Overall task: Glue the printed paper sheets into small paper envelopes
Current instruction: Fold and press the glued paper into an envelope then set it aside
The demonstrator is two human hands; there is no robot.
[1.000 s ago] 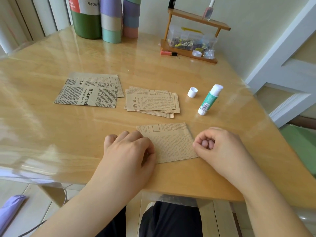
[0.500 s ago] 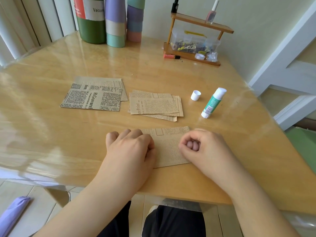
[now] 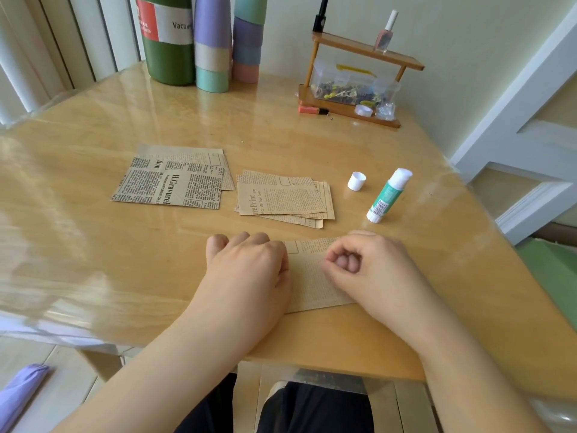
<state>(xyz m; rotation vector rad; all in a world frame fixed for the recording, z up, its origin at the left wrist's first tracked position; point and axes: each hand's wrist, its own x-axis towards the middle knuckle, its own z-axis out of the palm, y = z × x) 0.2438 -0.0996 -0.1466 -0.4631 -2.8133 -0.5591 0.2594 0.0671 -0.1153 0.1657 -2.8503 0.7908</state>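
Head view: glossy wooden table (image 3: 93,245) by pale wall (image 3: 468,42), both hands' fingers clenched atop folded paper (image 3: 309,276).

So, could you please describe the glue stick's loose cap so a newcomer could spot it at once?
On the wooden table, look right of the two stacks of printed paper. The cap lies just left of the glue stick, apart from it. It is the only small, plain white cup there.

A glossy wooden counter (image 3: 93,245) stands against a pale yellow-green wall (image 3: 452,32), with white trim (image 3: 515,120) at right and tiled floor (image 3: 46,385) below.
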